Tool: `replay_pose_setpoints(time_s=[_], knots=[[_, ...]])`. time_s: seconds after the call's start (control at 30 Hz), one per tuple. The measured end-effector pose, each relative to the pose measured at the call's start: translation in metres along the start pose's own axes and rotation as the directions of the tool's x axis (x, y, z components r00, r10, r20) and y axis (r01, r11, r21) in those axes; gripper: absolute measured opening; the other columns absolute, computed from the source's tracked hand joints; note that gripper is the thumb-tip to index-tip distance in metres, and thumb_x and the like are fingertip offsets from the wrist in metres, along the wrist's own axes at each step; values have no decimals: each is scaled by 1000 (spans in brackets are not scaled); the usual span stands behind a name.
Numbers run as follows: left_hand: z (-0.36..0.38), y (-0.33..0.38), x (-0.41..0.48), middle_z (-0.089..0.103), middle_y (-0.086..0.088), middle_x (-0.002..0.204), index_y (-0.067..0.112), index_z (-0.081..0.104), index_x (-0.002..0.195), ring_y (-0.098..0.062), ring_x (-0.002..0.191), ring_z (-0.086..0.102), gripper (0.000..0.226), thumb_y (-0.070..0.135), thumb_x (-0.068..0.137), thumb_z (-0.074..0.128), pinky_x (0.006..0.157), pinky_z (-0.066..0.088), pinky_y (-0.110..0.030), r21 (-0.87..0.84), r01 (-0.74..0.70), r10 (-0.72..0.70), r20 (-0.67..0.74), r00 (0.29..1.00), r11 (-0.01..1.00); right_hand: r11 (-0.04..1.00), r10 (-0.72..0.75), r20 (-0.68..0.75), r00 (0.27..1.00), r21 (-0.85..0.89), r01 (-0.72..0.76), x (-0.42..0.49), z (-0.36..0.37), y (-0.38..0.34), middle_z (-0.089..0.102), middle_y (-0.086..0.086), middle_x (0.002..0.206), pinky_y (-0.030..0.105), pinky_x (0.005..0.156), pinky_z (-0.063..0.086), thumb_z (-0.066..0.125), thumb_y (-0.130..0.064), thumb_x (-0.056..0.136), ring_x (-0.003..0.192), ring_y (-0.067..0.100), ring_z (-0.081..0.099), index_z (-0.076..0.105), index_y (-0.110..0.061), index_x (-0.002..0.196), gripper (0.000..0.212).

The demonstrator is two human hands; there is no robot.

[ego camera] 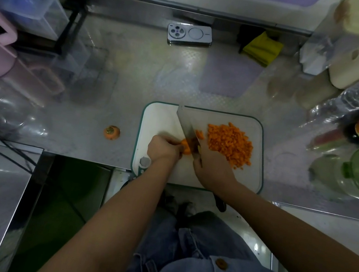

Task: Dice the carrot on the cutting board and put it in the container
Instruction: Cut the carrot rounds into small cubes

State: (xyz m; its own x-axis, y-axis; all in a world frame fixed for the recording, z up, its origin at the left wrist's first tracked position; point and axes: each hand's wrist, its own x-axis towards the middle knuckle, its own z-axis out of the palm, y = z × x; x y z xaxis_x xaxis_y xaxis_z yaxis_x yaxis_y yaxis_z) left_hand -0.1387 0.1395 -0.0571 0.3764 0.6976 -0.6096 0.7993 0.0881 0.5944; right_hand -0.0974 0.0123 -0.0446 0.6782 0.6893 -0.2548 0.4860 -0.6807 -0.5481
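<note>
Steel bench [137,69], white cutting board [160,118]. Left hand [163,148] pinching a carrot stub [186,147], right hand [213,163] gripping the knife [186,122] beside it. Could cut the left hand if the stub rolls.

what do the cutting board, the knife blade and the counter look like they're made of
Cutting board: probably plastic, matte white with a green rim.
Knife blade: looks like steel, flat grey with a dull sheen.
Counter: likely stainless steel, shiny, with reflections and a fine embossed pattern.
</note>
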Motion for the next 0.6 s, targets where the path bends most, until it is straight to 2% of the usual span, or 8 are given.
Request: replay_pose_setpoints(time_s=[0.07,0.27,0.33,0.4,0.47,0.6], knots=[[1,0,1,73,-3,81,16,77,85,-18,80,67,17,25,72,80,75,52,-27,-1,2,-2,2,1000,1000,999,-14,24,1000,-31,15,-6,-2,-2,57,6,81,30,59,36,46,-14,93,65,19,50,14,-15,151,66],[0,0,6,73,-3,80,17,76,82,-16,76,68,14,21,70,82,73,54,-26,-18,42,-41,17,999,999,998,20,70,997,-69,-15,-1,6,-3,44,-6,66,26,45,25,46,-12,93,53,12,41,26,-11,143,54],[-1,0,8,73,-3,76,19,74,75,-18,74,70,13,18,67,84,76,58,-32,-40,63,-62,25,998,997,999,30,60,998,-47,-27,5,11,-2,59,3,82,28,47,34,46,-14,92,58,18,50,22,-14,146,59],[-1,-1,9,73,-4,74,18,74,74,-19,74,71,14,18,66,85,76,59,-35,-39,66,-64,37,997,997,999,28,34,999,-22,-27,5,16,0,63,8,96,34,54,46,46,-15,91,66,26,59,15,-17,150,67],[-1,-3,11,73,-4,73,17,75,75,-19,73,71,14,19,66,85,77,59,-35,-34,59,-57,51,997,998,999,45,33,998,-26,-45,5,17,1,63,9,88,35,56,46,46,-15,92,68,29,61,19,-13,149,63],[-1,-4,10,73,-3,73,17,77,78,-17,73,70,15,21,66,84,77,58,-34,-35,48,-46,43,998,998,999,50,27,998,-11,-49,13,14,3,55,6,73,35,52,40,46,-13,93,60,25,54,34,-6,139,49]])
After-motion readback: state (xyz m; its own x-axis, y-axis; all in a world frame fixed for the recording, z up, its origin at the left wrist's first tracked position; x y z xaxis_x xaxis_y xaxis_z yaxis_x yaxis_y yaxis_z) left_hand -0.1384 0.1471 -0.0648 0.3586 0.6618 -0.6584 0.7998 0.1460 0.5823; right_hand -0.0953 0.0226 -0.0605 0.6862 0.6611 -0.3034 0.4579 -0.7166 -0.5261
